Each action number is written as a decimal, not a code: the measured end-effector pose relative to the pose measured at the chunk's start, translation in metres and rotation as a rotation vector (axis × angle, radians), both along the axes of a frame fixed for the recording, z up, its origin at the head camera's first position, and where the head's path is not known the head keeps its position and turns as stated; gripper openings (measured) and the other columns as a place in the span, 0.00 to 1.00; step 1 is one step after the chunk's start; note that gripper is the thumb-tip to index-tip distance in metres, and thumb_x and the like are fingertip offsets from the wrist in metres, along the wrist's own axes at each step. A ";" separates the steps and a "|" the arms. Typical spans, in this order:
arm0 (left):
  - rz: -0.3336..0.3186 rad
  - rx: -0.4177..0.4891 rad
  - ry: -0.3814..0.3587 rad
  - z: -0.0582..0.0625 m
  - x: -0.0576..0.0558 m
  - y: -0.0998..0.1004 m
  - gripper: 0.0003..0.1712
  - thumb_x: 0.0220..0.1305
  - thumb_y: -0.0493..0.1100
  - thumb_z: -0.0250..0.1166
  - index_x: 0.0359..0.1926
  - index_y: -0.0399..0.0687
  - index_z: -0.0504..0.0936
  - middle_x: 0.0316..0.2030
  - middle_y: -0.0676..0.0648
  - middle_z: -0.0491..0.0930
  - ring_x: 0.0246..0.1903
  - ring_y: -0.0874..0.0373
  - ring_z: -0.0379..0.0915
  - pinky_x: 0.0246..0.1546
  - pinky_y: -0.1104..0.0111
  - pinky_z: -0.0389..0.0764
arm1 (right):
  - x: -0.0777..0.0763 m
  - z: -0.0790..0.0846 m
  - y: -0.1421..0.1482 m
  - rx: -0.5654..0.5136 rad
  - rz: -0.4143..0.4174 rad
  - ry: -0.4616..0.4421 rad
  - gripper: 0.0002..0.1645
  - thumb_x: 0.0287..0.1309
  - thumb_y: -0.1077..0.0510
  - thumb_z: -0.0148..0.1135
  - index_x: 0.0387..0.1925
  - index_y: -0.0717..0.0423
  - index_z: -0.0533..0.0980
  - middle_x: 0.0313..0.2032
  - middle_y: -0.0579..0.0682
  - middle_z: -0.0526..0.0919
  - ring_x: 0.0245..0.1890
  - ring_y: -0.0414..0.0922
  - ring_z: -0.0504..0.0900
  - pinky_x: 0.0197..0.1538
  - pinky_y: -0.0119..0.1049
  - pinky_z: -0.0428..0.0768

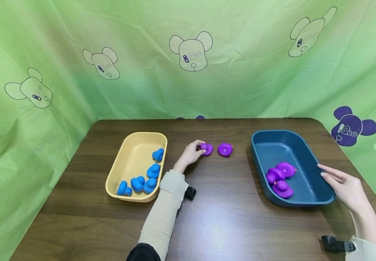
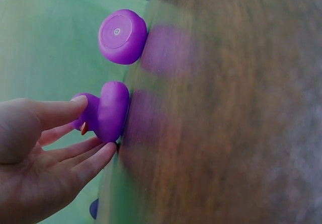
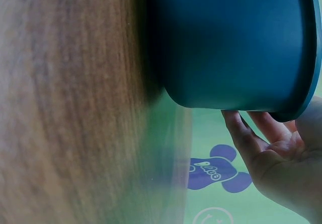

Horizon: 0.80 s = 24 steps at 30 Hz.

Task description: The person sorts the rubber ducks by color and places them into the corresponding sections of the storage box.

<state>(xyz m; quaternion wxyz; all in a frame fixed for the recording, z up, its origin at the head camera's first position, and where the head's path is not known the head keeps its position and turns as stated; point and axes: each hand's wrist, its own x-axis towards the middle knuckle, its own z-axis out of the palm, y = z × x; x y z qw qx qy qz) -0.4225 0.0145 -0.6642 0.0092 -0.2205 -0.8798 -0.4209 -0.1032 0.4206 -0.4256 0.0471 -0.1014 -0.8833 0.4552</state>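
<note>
My left hand (image 1: 190,154) reaches to the middle of the table and holds a purple rubber duck (image 2: 113,112) between thumb and fingers. In the left wrist view the thumb lies on its head, and an orange beak shows beside the fingers. Just right of it, a second purple duck (image 1: 225,149) lies tipped, its round flat base showing. With fairly straight fingers, my right hand (image 1: 347,188) touches the right side of the blue bin (image 1: 308,152). Three purple ducks (image 1: 282,189) lie together inside that bin.
A pale yellow bin (image 1: 127,152) on the left contains several blue ducks (image 1: 153,170). Both bins stand on a brown wooden table (image 1: 214,217). A green cloth (image 1: 142,90) printed with mouse-like heads hangs behind and along the sides.
</note>
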 end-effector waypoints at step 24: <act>-0.021 0.092 -0.047 0.148 0.096 -0.005 0.19 0.55 0.49 0.63 0.48 0.50 0.75 0.43 0.51 0.78 0.42 0.62 0.74 0.43 0.74 0.71 | -0.008 -0.021 0.020 0.021 -0.002 -0.014 0.25 0.57 0.45 0.53 0.57 0.41 0.69 0.33 0.20 0.74 0.31 0.13 0.67 0.27 0.15 0.68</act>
